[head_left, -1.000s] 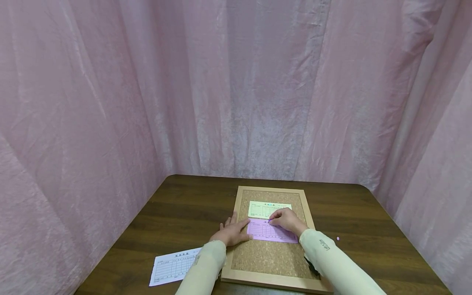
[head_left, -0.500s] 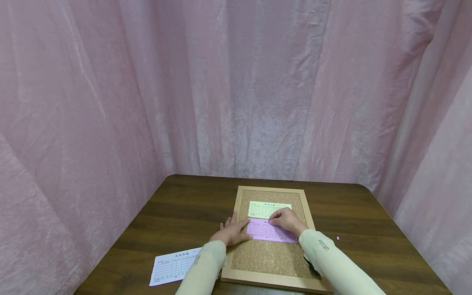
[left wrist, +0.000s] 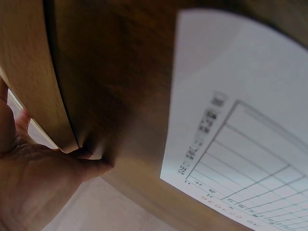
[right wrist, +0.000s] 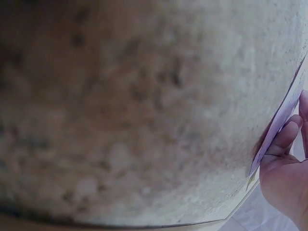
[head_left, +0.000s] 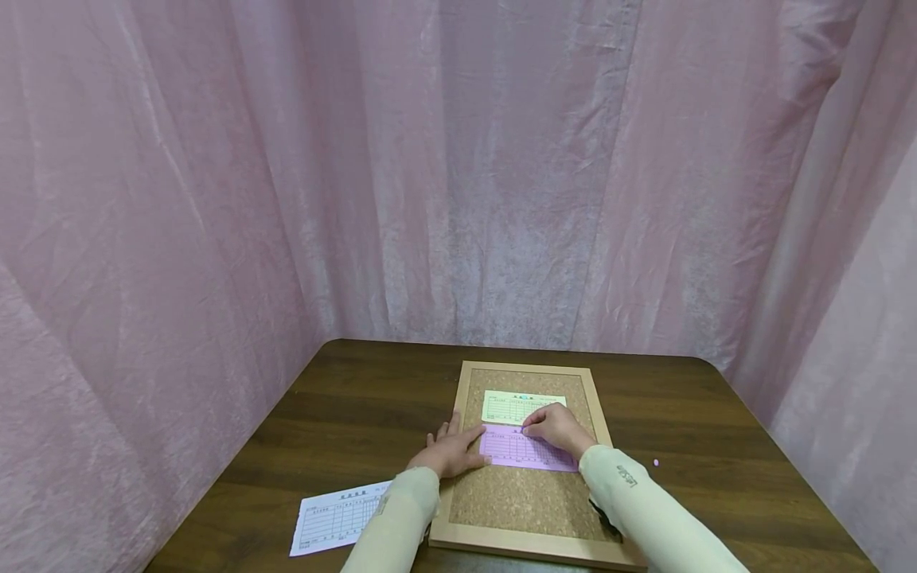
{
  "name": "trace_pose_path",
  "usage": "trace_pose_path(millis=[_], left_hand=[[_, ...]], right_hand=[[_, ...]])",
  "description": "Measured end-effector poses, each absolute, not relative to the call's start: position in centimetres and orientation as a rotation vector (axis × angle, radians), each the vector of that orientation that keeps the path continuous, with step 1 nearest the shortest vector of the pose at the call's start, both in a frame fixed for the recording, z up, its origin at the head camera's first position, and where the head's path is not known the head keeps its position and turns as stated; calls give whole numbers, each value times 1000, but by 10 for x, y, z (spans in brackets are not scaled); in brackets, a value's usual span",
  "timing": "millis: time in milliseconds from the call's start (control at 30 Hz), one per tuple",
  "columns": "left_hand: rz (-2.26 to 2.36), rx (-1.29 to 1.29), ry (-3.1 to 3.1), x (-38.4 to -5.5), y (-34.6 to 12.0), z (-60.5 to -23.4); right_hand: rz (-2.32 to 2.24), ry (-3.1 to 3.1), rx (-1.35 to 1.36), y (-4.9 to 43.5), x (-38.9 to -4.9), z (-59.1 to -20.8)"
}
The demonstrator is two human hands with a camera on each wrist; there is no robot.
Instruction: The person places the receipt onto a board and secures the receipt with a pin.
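Observation:
A wood-framed cork board [head_left: 526, 501] lies on the table. On it are a yellow printed slip [head_left: 501, 406], with a light blue dot at its top edge, and a purple printed slip [head_left: 509, 454] just below. My left hand [head_left: 447, 454] rests spread over the board's left frame, thumb and forefinger on the purple slip's left edge; other fingers reach over the frame's outer side in the left wrist view. My right hand [head_left: 559, 428] pinches a push pin at the purple slip's top middle. The fingertips hide nearly all of the pin.
A white printed slip [head_left: 340, 517] lies on the table left of the board, partly under the left sleeve. A tiny pink piece [head_left: 656, 462] sits on the table right of the board. Pink curtains [head_left: 516, 175] hang behind and at both sides.
Both hands stay in nearly the same place. The right forearm has shifted very slightly, while its fingertips remain at the purple slip's top edge.

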State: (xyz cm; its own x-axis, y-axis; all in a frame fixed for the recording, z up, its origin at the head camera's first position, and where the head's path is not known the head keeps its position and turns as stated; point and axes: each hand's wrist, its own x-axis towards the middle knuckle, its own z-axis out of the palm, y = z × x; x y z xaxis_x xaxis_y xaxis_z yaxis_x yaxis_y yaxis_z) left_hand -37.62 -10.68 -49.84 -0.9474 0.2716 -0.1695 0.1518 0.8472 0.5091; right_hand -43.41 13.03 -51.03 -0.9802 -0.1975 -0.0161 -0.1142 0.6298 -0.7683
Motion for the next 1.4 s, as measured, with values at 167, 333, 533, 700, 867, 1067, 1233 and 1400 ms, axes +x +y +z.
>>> trace_pose_path(millis=[167, 333, 533, 700, 867, 1067, 1233, 1400], left_hand=[[735, 332, 2794, -376, -107, -498], [735, 335, 2795, -376, -107, -497], [739, 342, 2790, -374, -107, -496], [739, 336, 2794, -374, -107, -496], [741, 326, 2795, -374, -106, -496], [733, 330, 2798, -374, -106, -495], [735, 330, 2800, -375, -107, -495], [742, 334, 2800, -375, -107, -496]], right_hand=[[-1288, 2743, -263, 131, -434, -511], [-1295, 2742, -249, 130, -435, -511], [-1277, 2743, -256, 130, -436, -512], [-1277, 2745, -254, 130, -434, -511], [-1268, 2760, -275, 129, -431, -508], [-1259, 2774, -281, 128, -431, -506], [-1265, 2772, -289, 128, -433, -507], [-1259, 2768, -292, 129, -432, -508]])
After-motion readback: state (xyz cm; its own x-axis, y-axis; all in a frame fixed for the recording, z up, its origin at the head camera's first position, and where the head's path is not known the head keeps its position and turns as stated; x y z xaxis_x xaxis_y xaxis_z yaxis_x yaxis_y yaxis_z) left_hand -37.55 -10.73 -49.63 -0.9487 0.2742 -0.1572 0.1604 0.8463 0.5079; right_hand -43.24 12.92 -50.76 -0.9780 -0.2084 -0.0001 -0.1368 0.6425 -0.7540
